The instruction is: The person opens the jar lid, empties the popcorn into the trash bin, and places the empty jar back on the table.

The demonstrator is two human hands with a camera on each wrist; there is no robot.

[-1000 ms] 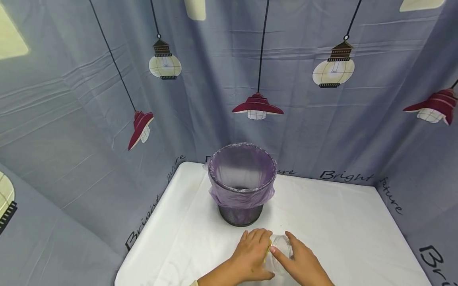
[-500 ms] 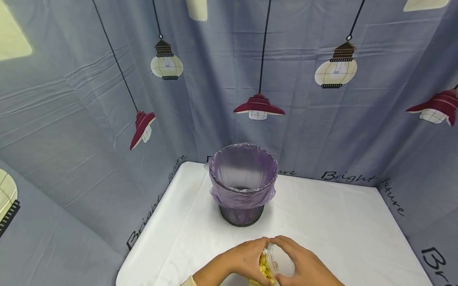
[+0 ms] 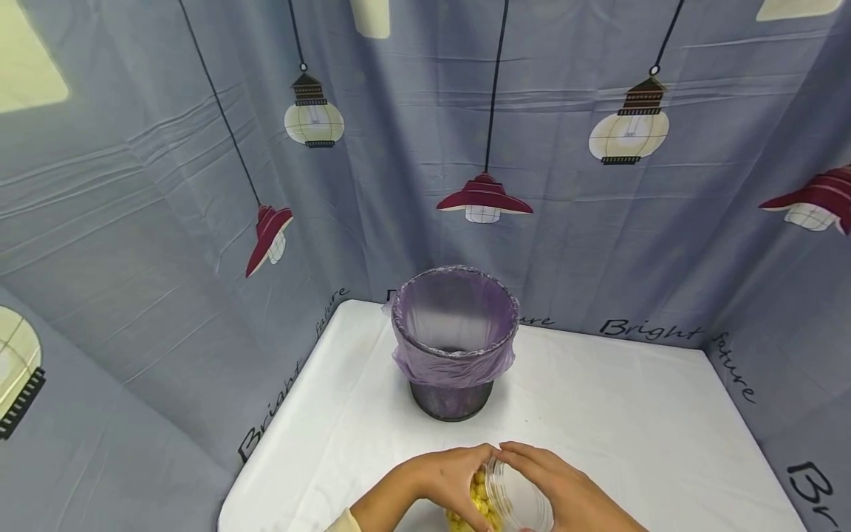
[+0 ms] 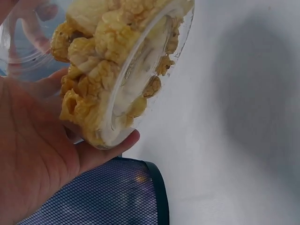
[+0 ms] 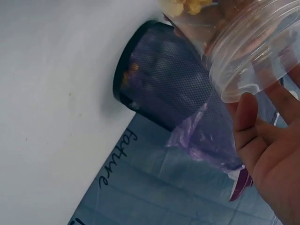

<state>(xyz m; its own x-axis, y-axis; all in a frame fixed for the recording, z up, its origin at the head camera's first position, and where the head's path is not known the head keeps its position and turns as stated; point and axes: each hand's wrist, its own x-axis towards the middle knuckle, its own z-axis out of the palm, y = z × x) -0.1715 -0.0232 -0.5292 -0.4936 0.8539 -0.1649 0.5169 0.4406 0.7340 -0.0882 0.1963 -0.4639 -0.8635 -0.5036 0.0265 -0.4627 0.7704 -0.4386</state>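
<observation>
A clear plastic jar [image 4: 105, 61] of caramel-coloured popcorn is held tilted on its side above the near part of the table. My left hand [image 3: 442, 476] grips the jar's body, with its palm and a finger visible against the wall in the left wrist view. Around the clear ridged lid [image 5: 229, 75] at the jar's other end, my right hand [image 3: 565, 491] curls its fingers and thumb. The popcorn [image 3: 480, 488] lies toward the base, on the left hand's side. The head view's lower edge cuts off part of the jar and both hands.
Beyond the hands stands a black mesh bin [image 3: 452, 403] lined with a purple bag [image 3: 459, 369]. A few orange-brown bits [image 5: 131, 72] show low inside it. The table has a white cloth [image 3: 618, 428], and a grey-blue lamp-print curtain [image 3: 399, 148] hangs around it.
Both hands have shifted slightly lower and toward me with the jar. The jar has turned, so popcorn and the lid's face show more. My left hand no longer covers the jar's side from above.
</observation>
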